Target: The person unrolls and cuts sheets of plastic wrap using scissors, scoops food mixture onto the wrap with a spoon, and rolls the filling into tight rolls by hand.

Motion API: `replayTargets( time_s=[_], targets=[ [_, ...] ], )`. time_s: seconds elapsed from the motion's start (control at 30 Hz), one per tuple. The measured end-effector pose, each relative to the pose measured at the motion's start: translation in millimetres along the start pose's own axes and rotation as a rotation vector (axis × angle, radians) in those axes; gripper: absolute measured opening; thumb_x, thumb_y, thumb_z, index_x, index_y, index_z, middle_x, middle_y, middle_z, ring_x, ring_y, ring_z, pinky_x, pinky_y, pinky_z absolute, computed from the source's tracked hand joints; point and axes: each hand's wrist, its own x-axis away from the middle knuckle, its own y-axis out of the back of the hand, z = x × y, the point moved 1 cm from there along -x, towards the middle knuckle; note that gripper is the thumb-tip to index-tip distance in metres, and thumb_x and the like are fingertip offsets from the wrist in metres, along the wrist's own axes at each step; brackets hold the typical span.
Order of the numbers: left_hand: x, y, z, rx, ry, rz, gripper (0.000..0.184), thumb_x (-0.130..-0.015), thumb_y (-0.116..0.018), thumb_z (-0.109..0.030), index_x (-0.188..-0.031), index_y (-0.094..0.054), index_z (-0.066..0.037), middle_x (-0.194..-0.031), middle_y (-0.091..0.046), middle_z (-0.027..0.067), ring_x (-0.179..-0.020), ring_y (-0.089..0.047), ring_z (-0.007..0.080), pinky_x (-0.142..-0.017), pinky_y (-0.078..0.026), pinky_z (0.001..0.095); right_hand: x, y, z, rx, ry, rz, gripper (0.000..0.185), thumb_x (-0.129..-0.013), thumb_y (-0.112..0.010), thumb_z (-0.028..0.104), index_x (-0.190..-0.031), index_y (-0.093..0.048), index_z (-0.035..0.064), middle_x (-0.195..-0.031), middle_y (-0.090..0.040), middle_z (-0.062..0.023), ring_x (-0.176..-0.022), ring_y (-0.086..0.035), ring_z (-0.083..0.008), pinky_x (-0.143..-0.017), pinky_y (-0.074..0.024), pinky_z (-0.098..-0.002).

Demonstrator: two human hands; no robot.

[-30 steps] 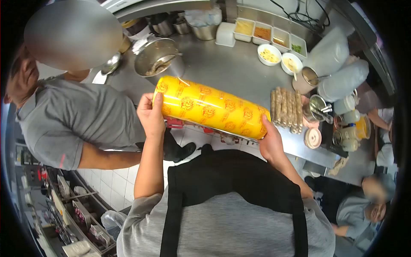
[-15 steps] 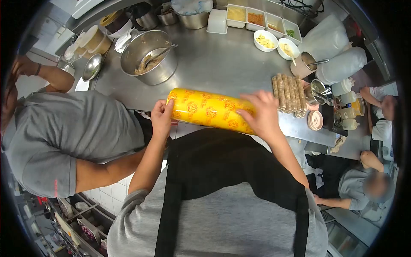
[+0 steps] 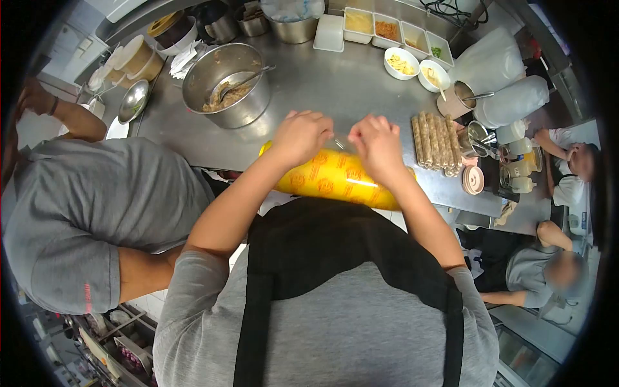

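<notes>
A yellow roll of cling film (image 3: 329, 175) with red print lies across the near edge of the steel counter, right in front of my apron. My left hand (image 3: 304, 137) reaches over the roll, fingers curled down and closed at the film's loose edge. Close beside it, my right hand (image 3: 376, 147) is also closed, its fingers bent at the same edge. A short stretch of clear film shows between the two hands. The fingertips are partly hidden. To the right of the roll sit several wrapped, log-shaped rolls of filling (image 3: 436, 143) side by side.
A large steel pot (image 3: 248, 103) with a spoon and brownish mixture stands left on the counter (image 3: 322, 84). White tubs (image 3: 356, 40) and bowls (image 3: 400, 75) line the back. Cups and bottles (image 3: 520, 186) stand right. A co-worker in grey (image 3: 103, 213) is close on my left; others are at right.
Both hands have moved in from the roll's ends to its top far side, near each other, with fingers now closed at the film edge. The roll has shifted slightly right.
</notes>
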Motion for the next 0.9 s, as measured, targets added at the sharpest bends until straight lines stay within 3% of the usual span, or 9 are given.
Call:
replayTargets(
  time_s=[0.1,0.2,0.3,0.4,0.5,0.7,0.9],
  targets=[
    [1.7,-10.3,-2.6,0.005,0.016,-0.118,0.013,-0.086,-0.063,-0.023,-0.091,-0.059,-0.011,-0.081,-0.063,0.0077,-0.078,-0.062,0.0298,-0.068,-0.048,0.0421,13.3,-3.5,10.7,0.027,0.069,-0.071,0.018,-0.081,-0.07,0.022,-0.094,-0.064,0.0102,-0.096,-0.061,-0.0047,-0.099,-0.055,-0.0269,-0.083,-0.0378,-0.0426],
    [11.4,-5.0,1.1,0.055,-0.071,-0.11,0.014,-0.084,-0.067,-0.021,-0.091,-0.061,-0.011,-0.081,-0.061,0.0082,-0.073,-0.062,0.0286,-0.061,-0.048,0.0389,28.8,7.0,-10.5,0.095,-0.028,0.042,0.018,-0.081,-0.07,0.025,-0.088,-0.065,0.0095,-0.088,-0.064,-0.0048,-0.092,-0.059,-0.0273,-0.079,-0.0425,-0.0414],
    [20.6,12.6,7.2,0.301,-0.038,0.165,0.016,-0.082,-0.07,-0.016,-0.092,-0.062,-0.008,-0.078,-0.061,0.0076,-0.072,-0.061,0.0263,-0.063,-0.049,0.0362,50.3,16.7,-35.6,0.099,0.023,-0.007,0.014,-0.082,-0.068,0.025,-0.083,-0.064,0.0115,-0.077,-0.062,-0.0051,-0.08,-0.061,-0.0262,-0.071,-0.0438,-0.0401],
    [39.3,21.0,31.8,0.361,-0.133,0.089,0.015,-0.081,-0.072,-0.01,-0.092,-0.064,-0.004,-0.074,-0.059,0.0068,-0.069,-0.059,0.0221,-0.062,-0.049,0.0323,64.3,36.3,-37.5,0.049,0.007,-0.061,0.012,-0.082,-0.068,0.021,-0.078,-0.063,0.0103,-0.074,-0.061,-0.0067,-0.074,-0.06,-0.0263,-0.066,-0.0454,-0.0389],
    [55.0,26.4,37.2,0.444,0.092,0.022,0.008,-0.081,-0.069,-0.009,-0.086,-0.066,-0.004,-0.078,-0.062,0.0111,-0.068,-0.061,0.0261,-0.066,-0.05,0.0358,69.2,40.0,-48.0,-0.042,0.031,-0.087,0.013,-0.082,-0.07,0.018,-0.079,-0.063,0.0077,-0.074,-0.063,-0.0077,-0.071,-0.061,-0.0275,-0.063,-0.0476,-0.0382],
    [76.7,36.6,32.6,0.542,0.281,-0.049,0.008,-0.079,-0.073,-0.004,-0.085,-0.068,0.0,-0.073,-0.061,0.0054,-0.062,-0.054,0.0109,-0.059,-0.045,0.0255,79.0,48.8,-53.7,-0.25,0.025,-0.106,0.013,-0.081,-0.073,0.015,-0.082,-0.066,0.0044,-0.077,-0.066,-0.0087,-0.066,-0.063,-0.0276,-0.059,-0.0492,-0.0355],
    [47.7,63.9,27.4,0.458,0.185,-0.26,0.008,-0.079,-0.075,-0.007,-0.083,-0.07,-0.001,-0.07,-0.058,0.003,-0.061,-0.049,0.0092,-0.057,-0.042,0.0256,52.0,84.5,-50.5,-0.197,0.034,-0.211,0.014,-0.081,-0.073,0.016,-0.081,-0.066,0.0043,-0.076,-0.066,-0.0087,-0.065,-0.063,-0.0248,-0.059,-0.0485,-0.0332]
  ],
)
